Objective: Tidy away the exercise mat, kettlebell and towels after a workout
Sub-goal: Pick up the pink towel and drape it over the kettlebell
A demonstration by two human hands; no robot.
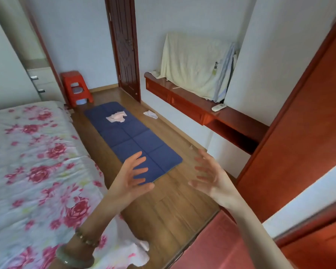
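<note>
We find the left hand (130,177) and right hand (211,179) raised, fingers (141,170) spread wide, holding nothing. The blue segmented foam exercise mat (133,140) lies flat on the wooden floor (169,200), a crumpled pink towel (116,117) on its far half. We advise lifting that towel before folding along the creases.

A: Clearance ahead of the fingers?
B: Open air between left hand (132,177) and right hand (211,179). The blue mat (136,136) lies flat on the floor (163,210) beyond the fingertips, pink towel (116,117) at its far end.
A: Obstructions?
B: The bed (33,162) just outside the left fingers; red wardrobe panel (303,136) and wall shelf (184,98) outside the right.
</note>
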